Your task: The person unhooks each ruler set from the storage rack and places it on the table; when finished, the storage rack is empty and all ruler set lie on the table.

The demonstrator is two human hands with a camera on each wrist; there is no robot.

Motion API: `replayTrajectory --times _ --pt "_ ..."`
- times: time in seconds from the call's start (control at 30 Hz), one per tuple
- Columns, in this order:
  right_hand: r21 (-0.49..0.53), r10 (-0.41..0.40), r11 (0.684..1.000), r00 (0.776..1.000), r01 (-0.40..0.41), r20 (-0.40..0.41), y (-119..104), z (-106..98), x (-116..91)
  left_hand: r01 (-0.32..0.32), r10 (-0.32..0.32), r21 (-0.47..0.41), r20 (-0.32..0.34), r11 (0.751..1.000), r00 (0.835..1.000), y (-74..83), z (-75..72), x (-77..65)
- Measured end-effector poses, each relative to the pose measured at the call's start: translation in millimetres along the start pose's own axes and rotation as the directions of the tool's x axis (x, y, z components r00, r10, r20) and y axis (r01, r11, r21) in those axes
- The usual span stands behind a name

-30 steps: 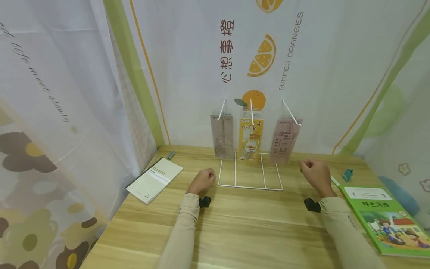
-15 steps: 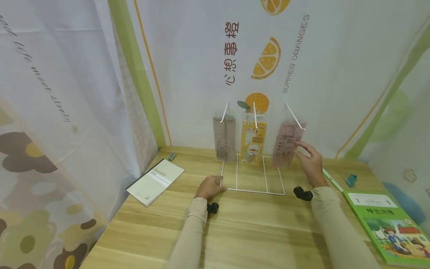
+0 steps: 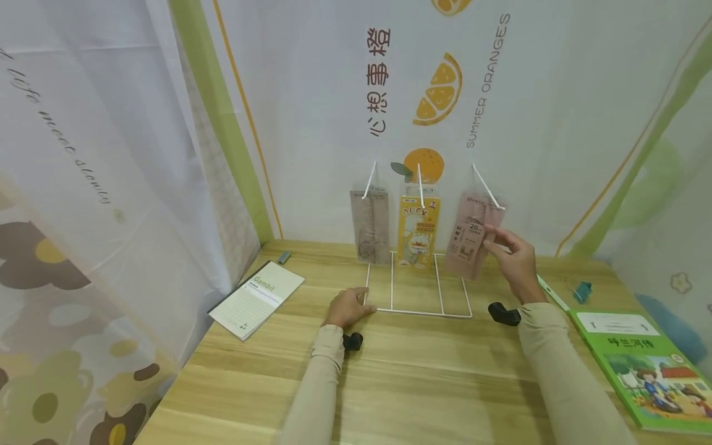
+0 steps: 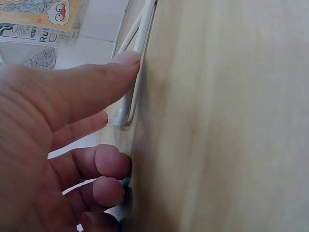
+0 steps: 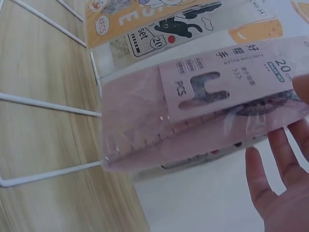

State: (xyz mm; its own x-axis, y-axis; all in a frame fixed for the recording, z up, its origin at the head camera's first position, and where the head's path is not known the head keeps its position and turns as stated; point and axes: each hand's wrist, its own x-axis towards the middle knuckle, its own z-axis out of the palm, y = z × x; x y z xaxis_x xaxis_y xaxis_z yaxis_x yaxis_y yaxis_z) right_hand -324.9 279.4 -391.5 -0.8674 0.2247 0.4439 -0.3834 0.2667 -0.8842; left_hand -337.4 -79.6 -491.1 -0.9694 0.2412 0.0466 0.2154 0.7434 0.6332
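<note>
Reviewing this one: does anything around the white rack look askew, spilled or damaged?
Mildly askew: the pink packet hanging on the white rack slants, its lower end toward the yellow packet, which hangs nearly straight. The right hand pinches the pink packet's edge; perspective may exaggerate the slant. Nothing looks spilled or damaged.

The left arm and right arm reach forward; the left hand pinches, lower fingers curled; the right hand pinches too.

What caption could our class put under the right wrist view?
Right grip pinching a pink ruler packet near an orange packet, white wire frame at left.
</note>
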Motion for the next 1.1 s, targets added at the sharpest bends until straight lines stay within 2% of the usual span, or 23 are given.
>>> replayTrajectory --times 0.27,0.43,0.83,0.97,1.1 --pt "-0.016 -0.093 0.996 0.995 0.093 0.024 -7 -8 -6 -0.009 0.009 0.025 -0.008 1.000 1.000 0.8 -1.4 0.6" --pt "-0.062 -0.142 0.987 0.988 0.146 0.061 -11 -16 -14 -0.006 0.006 0.025 -0.008 1.000 1.000 0.3 -1.2 0.4" --pt "-0.164 -0.113 0.977 0.981 0.139 0.159 -31 -36 -43 0.003 -0.003 0.026 -0.002 1.000 1.000 -0.7 -0.1 -0.3" --pt "-0.184 -0.102 0.974 0.982 0.131 0.162 -38 -41 -49 -0.001 0.001 0.034 -0.003 0.999 1.000 -2.2 0.6 0.7" --pt "-0.193 -0.124 0.969 0.980 0.153 0.155 -45 -44 -53 -0.009 0.009 0.024 -0.008 1.000 1.000 -1.4 0.0 -1.2"
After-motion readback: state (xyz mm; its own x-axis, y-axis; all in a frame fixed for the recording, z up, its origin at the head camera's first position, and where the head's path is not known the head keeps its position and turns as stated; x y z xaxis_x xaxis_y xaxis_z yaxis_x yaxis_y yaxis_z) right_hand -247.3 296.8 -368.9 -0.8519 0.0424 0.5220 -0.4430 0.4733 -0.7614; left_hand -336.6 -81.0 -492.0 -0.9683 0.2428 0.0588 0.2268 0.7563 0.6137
